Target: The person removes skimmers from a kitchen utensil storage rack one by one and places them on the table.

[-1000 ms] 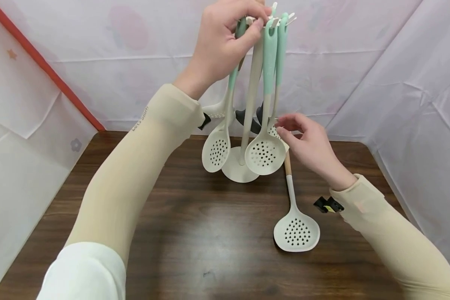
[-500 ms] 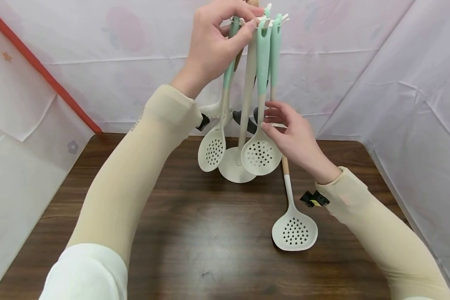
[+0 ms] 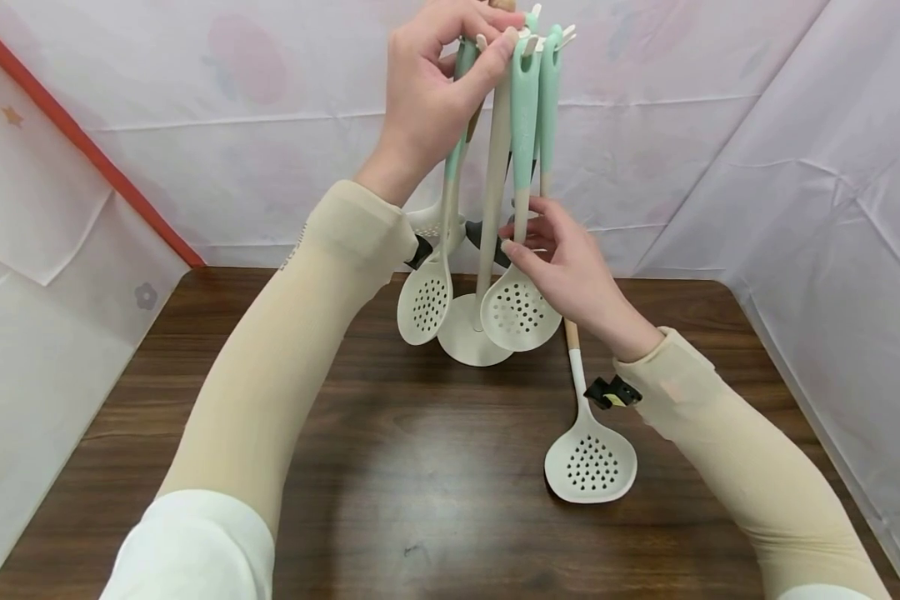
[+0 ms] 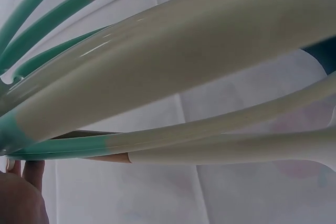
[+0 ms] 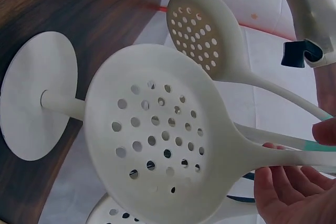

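A cream utensil rack stands at the back of the table on a round base (image 3: 465, 342) (image 5: 29, 108), with several mint-and-cream utensils hanging from its top. My left hand (image 3: 487, 42) grips the top of the rack at the hooks; its palm (image 4: 16, 198) shows beside the handles and the thick cream pole (image 4: 173, 61). My right hand (image 3: 528, 237) (image 5: 304, 156) pinches the neck of the hanging perforated skimmer (image 3: 519, 312) (image 5: 152, 135) between thumb and fingers. A slotted spoon (image 3: 423, 304) (image 5: 202, 30) hangs to its left.
A second perforated skimmer (image 3: 591, 460) with a wood-and-white handle lies on the dark wooden table (image 3: 420, 467) under my right forearm. Pale sheeting (image 3: 795, 167) walls in the table at the back and both sides. Dark utensil heads hang behind the pole.
My right hand has moved left and up from beside the hanging skimmer's bowl to its neck and taken hold of it. My left hand has stayed at the rack's top.
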